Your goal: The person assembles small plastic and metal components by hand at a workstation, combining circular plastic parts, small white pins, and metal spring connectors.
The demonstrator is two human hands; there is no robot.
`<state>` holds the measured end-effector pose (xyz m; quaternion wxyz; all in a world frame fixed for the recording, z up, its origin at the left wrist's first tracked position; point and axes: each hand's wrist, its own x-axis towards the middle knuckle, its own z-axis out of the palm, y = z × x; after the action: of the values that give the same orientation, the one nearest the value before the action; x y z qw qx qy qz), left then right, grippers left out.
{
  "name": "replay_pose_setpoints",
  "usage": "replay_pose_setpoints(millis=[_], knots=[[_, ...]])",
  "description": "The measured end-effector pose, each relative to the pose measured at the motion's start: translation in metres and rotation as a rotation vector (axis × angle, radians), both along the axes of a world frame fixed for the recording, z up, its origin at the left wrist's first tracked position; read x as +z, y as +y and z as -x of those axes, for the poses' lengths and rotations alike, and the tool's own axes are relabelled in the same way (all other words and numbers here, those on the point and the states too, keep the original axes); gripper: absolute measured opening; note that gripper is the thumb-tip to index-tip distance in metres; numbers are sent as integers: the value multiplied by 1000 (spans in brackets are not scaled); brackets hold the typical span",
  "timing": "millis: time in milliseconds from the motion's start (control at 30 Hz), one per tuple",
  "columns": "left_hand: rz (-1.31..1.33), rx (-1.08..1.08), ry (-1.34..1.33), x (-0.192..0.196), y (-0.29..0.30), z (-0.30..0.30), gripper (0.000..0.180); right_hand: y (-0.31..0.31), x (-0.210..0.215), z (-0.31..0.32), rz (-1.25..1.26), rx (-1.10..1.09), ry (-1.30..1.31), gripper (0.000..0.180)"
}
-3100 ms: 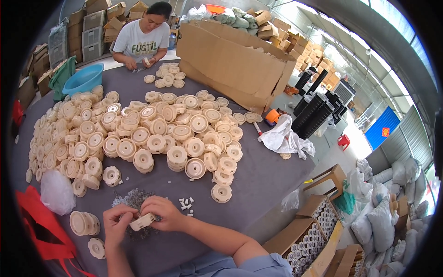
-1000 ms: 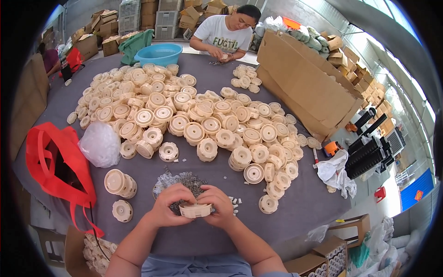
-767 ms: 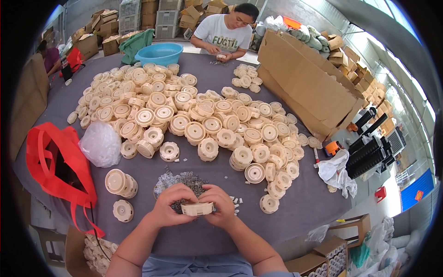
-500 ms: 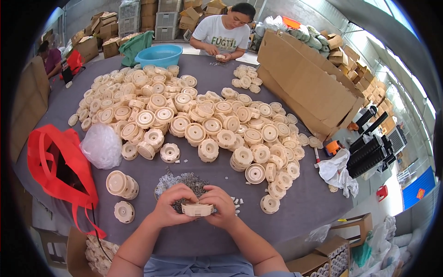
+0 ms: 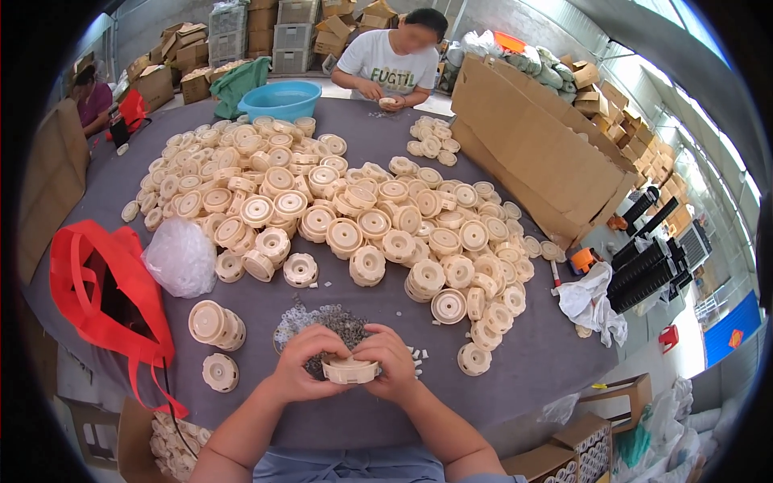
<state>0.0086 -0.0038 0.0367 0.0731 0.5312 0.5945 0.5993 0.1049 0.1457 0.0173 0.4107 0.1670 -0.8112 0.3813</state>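
Note:
A round cream plastic part (image 5: 349,371) is held between my two hands near the table's front edge, with its notched rim facing me. My left hand (image 5: 310,362) grips its left side, fingers curled over the top. From the right, my right hand (image 5: 390,362) clasps the other side, thumb and fingertips at the upper face. Whether a small piece sits under the fingertips is hidden. Just beyond my hands lies a pile of small clear and grey pieces (image 5: 342,324). A few small white pieces (image 5: 418,354) lie right of my right hand.
A large heap of similar cream parts (image 5: 322,197) spreads across the grey table (image 5: 515,394). Left stand a short stack (image 5: 216,324), a single part (image 5: 220,372), a plastic bag (image 5: 179,256) and a red bag (image 5: 105,294). A co-worker (image 5: 394,68) sits opposite, beside a cardboard sheet (image 5: 539,145).
The view has shifted slightly. My hands still hold the cream part, now tilted a little differently, with the fingertips closer together over its top. The co-worker's head has lifted slightly.

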Motion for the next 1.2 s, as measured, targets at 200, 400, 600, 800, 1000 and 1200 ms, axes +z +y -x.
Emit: replay_pose_setpoints(millis=[200,400,600,800,1000,1200], knots=[[80,-285,-468,2,-7,13,23,-2,3,-2,-39,-13,17,31],[244,-307,-614,11,-12,17,9,-7,2,-1,-84,35,-7,34],[282,-280,-480,7,-11,22,7,-7,0,-1,-124,44,-10,34],[277,-262,-440,7,-10,22,7,-6,-2,-1,-113,45,-22,33],[214,-271,-448,5,-11,23,14,-7,0,1,-84,38,-26,32],[167,-237,-232,9,-4,16,38,0,-1,1,-62,-1,-14,33]])
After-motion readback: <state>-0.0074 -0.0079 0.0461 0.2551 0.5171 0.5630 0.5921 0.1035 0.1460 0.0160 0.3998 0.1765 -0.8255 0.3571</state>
